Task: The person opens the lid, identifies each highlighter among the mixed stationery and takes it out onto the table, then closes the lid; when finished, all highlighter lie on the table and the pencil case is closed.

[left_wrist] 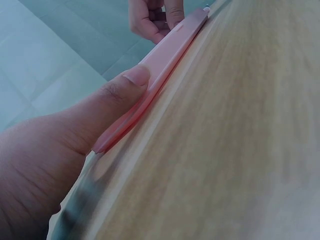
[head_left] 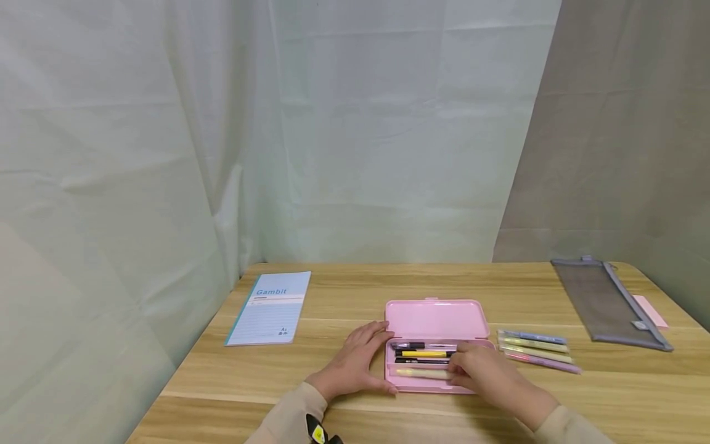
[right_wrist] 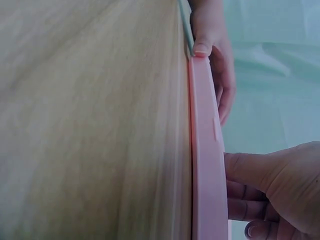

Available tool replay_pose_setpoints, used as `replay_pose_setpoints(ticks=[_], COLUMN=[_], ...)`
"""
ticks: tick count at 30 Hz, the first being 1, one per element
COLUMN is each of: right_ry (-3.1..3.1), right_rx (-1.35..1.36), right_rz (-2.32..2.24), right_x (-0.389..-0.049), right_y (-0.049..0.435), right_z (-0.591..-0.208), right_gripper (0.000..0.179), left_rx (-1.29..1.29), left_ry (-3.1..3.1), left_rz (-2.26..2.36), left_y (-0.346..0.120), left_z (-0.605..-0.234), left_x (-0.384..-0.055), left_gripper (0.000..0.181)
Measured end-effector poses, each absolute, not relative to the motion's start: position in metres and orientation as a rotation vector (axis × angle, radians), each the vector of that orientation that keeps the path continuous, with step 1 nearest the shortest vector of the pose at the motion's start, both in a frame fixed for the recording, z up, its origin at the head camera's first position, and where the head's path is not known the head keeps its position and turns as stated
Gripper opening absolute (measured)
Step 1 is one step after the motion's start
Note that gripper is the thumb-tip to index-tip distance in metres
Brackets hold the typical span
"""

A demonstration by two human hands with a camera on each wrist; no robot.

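A pink pencil case (head_left: 436, 319) lies with its lid folded back on the wooden table. In its back part lie a clear pen with a black grip (head_left: 409, 346), a yellow-and-black pen (head_left: 424, 354) and a black pen (head_left: 421, 361). A pale yellow highlighter (head_left: 424, 374) lies along the front compartment. My right hand (head_left: 490, 377) reaches over the case's right end, its fingers pinching that highlighter's right end; the fingertips are partly hidden. My left hand (head_left: 357, 362) rests against the case's left end, fingers near the hinge, thumb (left_wrist: 136, 77) touching the front corner.
Right of the case lie several highlighters (head_left: 538, 348) side by side, blue, yellow and pinkish purple. A grey mesh zip pouch (head_left: 604, 302) is farther right, beside a pink strip (head_left: 650, 311). A light blue notebook (head_left: 270, 308) lies on the left.
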State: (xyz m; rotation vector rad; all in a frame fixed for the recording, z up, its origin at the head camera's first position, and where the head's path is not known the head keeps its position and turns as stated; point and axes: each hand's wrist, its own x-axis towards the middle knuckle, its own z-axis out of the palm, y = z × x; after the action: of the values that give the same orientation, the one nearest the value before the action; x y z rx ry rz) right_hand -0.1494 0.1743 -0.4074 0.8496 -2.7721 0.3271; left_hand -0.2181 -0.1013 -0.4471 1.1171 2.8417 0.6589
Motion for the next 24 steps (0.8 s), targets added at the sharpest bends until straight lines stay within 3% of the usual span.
replay_pose_setpoints(ticks=[24], right_ry=[-2.718], right_rx=[0.928], right_rz=[0.353], right_x=[-0.1549], right_y=[0.1792], right_z=[-0.4108], right_gripper=[0.016], left_rx=[1.124], left_ry=[2.856], left_rz=[0.650], left_y=[-0.1014], left_z=[-0.4475], left_x=[-0.2171], left_gripper=[0.098])
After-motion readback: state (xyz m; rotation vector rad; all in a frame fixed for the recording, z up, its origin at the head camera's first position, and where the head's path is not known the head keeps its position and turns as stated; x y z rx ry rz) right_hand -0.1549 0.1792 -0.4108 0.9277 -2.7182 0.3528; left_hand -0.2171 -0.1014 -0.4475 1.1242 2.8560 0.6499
